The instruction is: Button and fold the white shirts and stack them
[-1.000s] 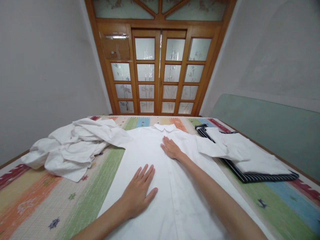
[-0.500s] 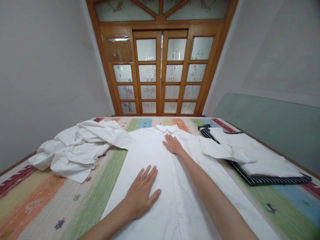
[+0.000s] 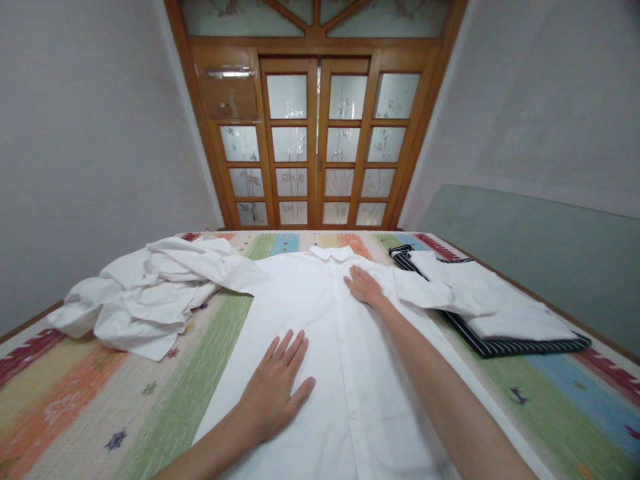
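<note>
A white button-up shirt (image 3: 310,307) lies spread out, front side up, with its collar at the far end and its button strip running toward me. My left hand (image 3: 275,383) rests flat on the shirt's left half, fingers stretched out and thumb apart. Farther off, my right hand (image 3: 364,285) lies on the upper right part of the shirt, just below the collar, with its fingers extended. Neither hand grips anything. The near end of the shirt runs out of view.
A striped, colourful cloth (image 3: 165,413) covers the table. Rumpled white garments (image 3: 145,293) lie at the left. At the right, a folded white garment (image 3: 500,300) sits on a black striped one (image 3: 520,348). A pale green panel (image 3: 525,260) leans behind; wooden glazed doors (image 3: 315,133) stand beyond.
My right hand has slid to the right across the shirt, from beside the button strip to the right chest. The left hand stays nearly in place. The view has shifted slightly.
</note>
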A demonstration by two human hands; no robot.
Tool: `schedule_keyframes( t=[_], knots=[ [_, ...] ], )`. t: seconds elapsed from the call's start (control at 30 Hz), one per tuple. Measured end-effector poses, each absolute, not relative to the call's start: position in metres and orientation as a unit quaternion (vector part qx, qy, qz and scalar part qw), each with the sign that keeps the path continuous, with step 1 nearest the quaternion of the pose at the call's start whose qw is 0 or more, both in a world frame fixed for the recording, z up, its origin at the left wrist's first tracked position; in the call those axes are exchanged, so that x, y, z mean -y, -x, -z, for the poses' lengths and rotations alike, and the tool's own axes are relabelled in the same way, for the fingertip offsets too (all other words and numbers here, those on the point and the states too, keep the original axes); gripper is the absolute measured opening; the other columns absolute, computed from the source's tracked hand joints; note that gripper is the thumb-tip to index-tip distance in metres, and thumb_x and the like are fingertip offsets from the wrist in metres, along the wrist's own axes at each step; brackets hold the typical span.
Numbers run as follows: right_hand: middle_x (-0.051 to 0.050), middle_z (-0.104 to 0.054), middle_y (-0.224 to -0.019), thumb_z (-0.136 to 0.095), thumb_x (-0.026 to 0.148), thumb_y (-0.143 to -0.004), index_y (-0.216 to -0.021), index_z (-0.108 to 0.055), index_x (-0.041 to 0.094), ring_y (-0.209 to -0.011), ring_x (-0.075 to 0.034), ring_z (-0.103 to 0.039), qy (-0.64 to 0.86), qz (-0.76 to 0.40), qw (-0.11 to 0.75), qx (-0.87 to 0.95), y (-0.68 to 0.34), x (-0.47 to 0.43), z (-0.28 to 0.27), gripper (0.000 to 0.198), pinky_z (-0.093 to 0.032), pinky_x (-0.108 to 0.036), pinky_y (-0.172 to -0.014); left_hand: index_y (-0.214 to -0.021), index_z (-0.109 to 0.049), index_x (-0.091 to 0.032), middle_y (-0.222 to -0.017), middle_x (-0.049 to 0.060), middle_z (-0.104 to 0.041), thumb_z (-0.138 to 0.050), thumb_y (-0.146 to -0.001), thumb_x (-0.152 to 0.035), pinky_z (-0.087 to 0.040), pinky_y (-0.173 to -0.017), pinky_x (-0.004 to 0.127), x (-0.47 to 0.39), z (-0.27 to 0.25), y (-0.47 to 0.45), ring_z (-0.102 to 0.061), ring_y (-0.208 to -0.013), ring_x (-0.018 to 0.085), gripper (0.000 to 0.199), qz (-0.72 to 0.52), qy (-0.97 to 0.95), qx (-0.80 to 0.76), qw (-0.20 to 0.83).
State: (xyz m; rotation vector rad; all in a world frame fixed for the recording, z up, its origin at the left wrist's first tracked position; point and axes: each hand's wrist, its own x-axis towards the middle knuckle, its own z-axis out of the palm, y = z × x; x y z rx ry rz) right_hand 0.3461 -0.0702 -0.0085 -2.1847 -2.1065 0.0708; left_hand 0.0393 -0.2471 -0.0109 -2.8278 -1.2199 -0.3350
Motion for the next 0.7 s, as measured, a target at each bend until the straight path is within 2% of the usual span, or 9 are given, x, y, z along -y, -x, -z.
schedule_keyframes(
  t=[0.23, 0.47, 0.7],
  knots=[
    [-0.017, -0.020, -0.157, -0.018, 0.043, -0.098, -0.149, -0.026, 0.003, -0.146, -0.023, -0.017, 0.736, 0.002, 0.053, 0.675, -0.352, 0.072, 0.013, 0.065, -0.011, -0.038, -0.117, -0.153, -0.012, -0.024, -0.156, 0.005, -0.026, -0.031, -0.098, -0.050, -0.024, -0.117, 0.045, 0.253, 0.011, -0.039, -0.023, -0.144, 0.024, 0.064, 0.122, 0.913, 0.389, 0.027],
    [-0.016, -0.016, -0.159, -0.016, 0.045, -0.098, -0.150, -0.022, 0.003, -0.146, -0.024, -0.014, 0.726, -0.008, 0.023, 0.687, -0.345, 0.079, 0.009, 0.067, -0.009, -0.038, -0.117, -0.153, -0.015, -0.023, -0.157, 0.005, -0.025, -0.030, -0.097, -0.051, -0.023, -0.117, 0.046, 0.251, 0.011, -0.038, -0.023, -0.144, 0.026, 0.065, 0.113, 0.913, 0.392, 0.019],
    [-0.015, -0.014, -0.159, -0.014, 0.046, -0.098, -0.151, -0.021, 0.004, -0.147, -0.024, -0.011, 0.724, -0.018, 0.021, 0.689, -0.329, 0.089, 0.004, 0.068, -0.007, -0.039, -0.117, -0.154, -0.007, -0.026, -0.157, 0.004, -0.023, -0.035, -0.095, -0.054, -0.023, -0.117, 0.047, 0.270, 0.016, -0.030, -0.022, -0.145, 0.027, 0.070, 0.129, 0.911, 0.391, 0.030]
  ],
)
